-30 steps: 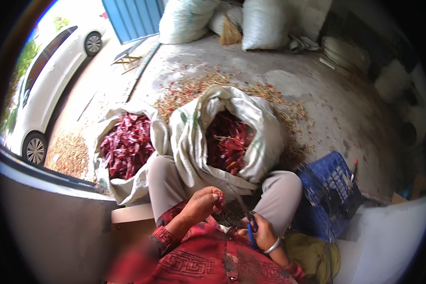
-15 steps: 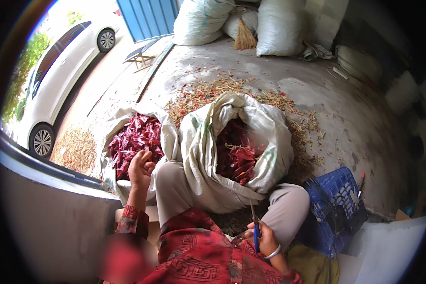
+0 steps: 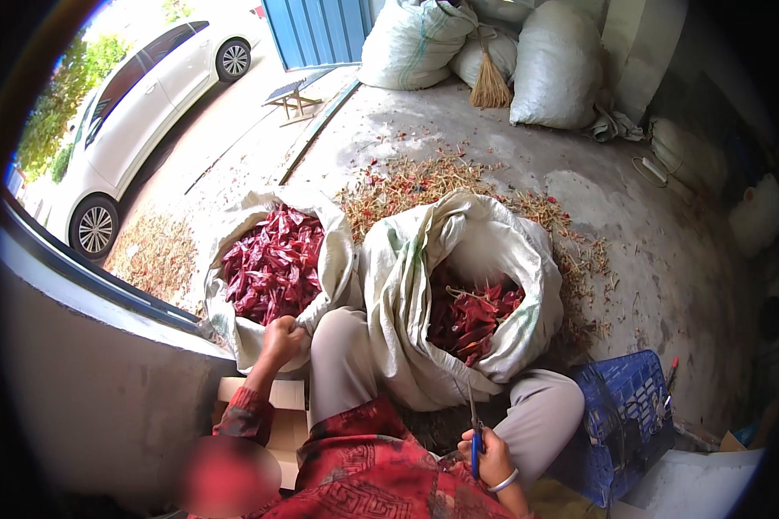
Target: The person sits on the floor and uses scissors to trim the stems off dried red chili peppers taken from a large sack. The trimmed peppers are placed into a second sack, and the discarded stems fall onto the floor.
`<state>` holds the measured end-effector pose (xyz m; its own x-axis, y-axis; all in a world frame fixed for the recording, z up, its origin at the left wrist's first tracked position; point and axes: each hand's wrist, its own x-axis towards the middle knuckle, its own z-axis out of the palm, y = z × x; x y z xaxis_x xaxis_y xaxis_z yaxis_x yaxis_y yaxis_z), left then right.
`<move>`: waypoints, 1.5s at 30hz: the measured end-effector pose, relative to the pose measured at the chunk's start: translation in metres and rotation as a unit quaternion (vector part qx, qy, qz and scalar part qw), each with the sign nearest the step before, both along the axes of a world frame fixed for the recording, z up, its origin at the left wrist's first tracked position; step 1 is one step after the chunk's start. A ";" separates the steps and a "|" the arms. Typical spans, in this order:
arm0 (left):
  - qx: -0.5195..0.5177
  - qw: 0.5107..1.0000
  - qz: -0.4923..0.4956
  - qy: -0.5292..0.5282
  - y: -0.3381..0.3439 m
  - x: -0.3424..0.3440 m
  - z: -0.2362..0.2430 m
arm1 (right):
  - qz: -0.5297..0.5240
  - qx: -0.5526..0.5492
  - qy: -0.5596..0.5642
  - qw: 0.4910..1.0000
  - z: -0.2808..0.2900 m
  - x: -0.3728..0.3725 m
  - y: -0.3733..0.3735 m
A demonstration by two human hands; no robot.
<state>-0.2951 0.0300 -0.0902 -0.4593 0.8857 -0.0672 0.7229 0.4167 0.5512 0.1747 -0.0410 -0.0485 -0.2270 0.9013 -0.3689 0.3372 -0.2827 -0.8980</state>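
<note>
At the near rim of the left white woven sack [image 3: 342, 251], my left hand [image 3: 283, 343] has its fingers curled closed. Whether it grips the cloth or something small is hidden. Dried red chilies [image 3: 273, 264] fill that sack. My right hand [image 3: 496, 463] is wrapped round the blue handles of a pair of scissors [image 3: 475, 437], blades pointing up and away from me. Just beyond the blades, between my knees, stands a second open white woven sack [image 3: 398, 320]. Inside it lie darker red chilies [image 3: 476, 320], some with pale stems.
Chili stems and scraps [image 3: 398, 186] litter the concrete floor beyond the sacks. A blue plastic crate [image 3: 623, 415] stands by my right knee, a cardboard box [image 3: 286, 424] by my left leg. Full white sacks [image 3: 558, 65], a straw broom [image 3: 490, 82] and a folding stool [image 3: 292, 99] are farther off.
My left hand has moved down and toward me, from over the chilies to the sack's near rim. My right hand still holds the scissors. The whole view has shifted slightly.
</note>
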 end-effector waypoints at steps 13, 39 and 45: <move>0.005 0.986 -0.003 -0.170 -0.008 -0.020 0.024 | 0.043 0.043 -0.086 0.994 -0.002 -0.022 0.013; -0.272 0.912 0.111 0.287 0.064 -0.274 -0.103 | 0.064 -0.005 -0.132 0.989 -0.025 -0.079 0.061; -0.242 0.913 -0.016 0.327 0.012 -0.250 -0.123 | 0.064 0.009 -0.125 0.990 -0.023 -0.083 0.070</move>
